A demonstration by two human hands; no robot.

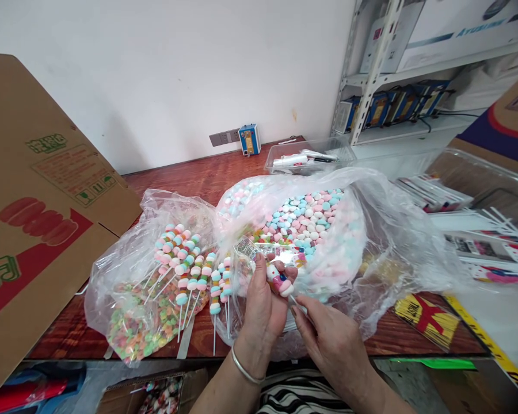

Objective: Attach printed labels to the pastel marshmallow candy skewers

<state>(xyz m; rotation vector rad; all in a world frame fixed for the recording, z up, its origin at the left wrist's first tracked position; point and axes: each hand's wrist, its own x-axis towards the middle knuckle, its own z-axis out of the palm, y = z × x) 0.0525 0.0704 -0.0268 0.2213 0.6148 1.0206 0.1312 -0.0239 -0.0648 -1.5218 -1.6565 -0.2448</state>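
My left hand (262, 305), with a bangle at its wrist, is closed around a candy skewer (286, 287) in a printed clear wrapper (247, 248). Pink and white candy shows at the skewer's lower end. My right hand (336, 333) pinches the white stick (299, 305) just below that candy. Beyond both hands lies a large open plastic bag of pastel candies (313, 218). To the left, several finished-looking candy skewers (192, 270) with white sticks rest on a clear bag of small coloured gummies (140, 322).
A cardboard box (38, 172) stands at the left. Behind the bag are a clear tray (345, 152) with markers and a small blue device (250, 140). Printed wrappers (487, 253) and white sticks lie at the right, near metal shelving (377, 63). An open carton (194, 385) sits below the table edge.
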